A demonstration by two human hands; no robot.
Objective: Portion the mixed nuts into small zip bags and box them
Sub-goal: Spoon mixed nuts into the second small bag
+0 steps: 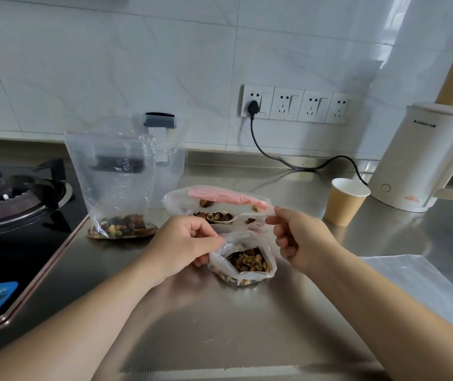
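A small clear zip bag point(243, 268) stands open on the steel counter point(219, 325), partly filled with mixed nuts. My left hand point(184, 243) pinches its left rim and holds the mouth open. My right hand point(299, 237) pinches the handle of a white plastic spoon point(221, 217), whose bowl is heaped with nuts and hovers just behind the small bag. Behind the spoon lies a larger supply bag with a pink strip point(219, 198) and loose nuts inside. A second zip bag point(115, 182) stands upright to the left with nuts at its bottom.
A gas stove point(13, 199) fills the left side. A paper cup point(347, 202) and a cream electric kettle point(417, 160) with its black cord stand at the right. Flat clear bags point(417, 284) lie at the right edge. A clear container point(169, 160) sits behind the upright bag.
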